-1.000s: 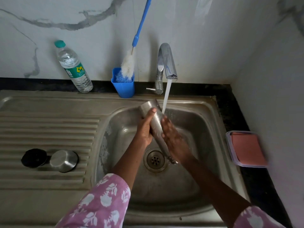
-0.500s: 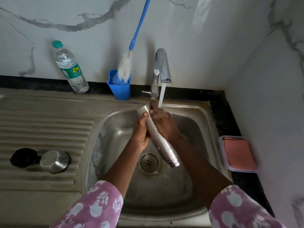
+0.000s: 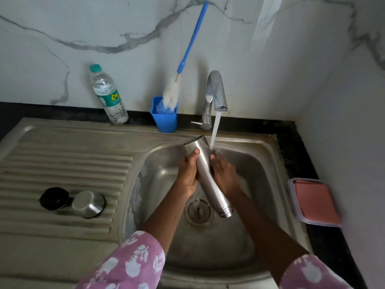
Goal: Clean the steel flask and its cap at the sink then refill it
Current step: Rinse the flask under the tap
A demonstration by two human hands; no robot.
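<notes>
So the steel flask (image 3: 206, 178) is tilted over the sink (image 3: 270, 155), base up by the tap (image 3: 216, 90) and threaded mouth pointing down at the drain (image 3: 198, 211). The left hand (image 3: 188, 176) grips the upper body, fingers wrapped round the back and thumb on the front. The right hand (image 3: 226, 176) cups the other side with its fingers curled onto the steel, right where the water stream (image 3: 215, 130) lands.

What's changed: a second ago the right hand was low, near the mouth; half a second ago it was up at the base; now it's back around the upper middle. The left hand's hold looks the same. That reads to me like rubbing up and down, rinsing the outside.

The steel cap (image 3: 88, 203) and the black stopper (image 3: 54, 198) sit on the ribbed draining surface (image 3: 62, 163), well apart from the water, so I'd guess they're not washed yet, and the refill is a way off. The bottle brush (image 3: 171, 94) stands in its blue cup (image 3: 164, 119).
</notes>
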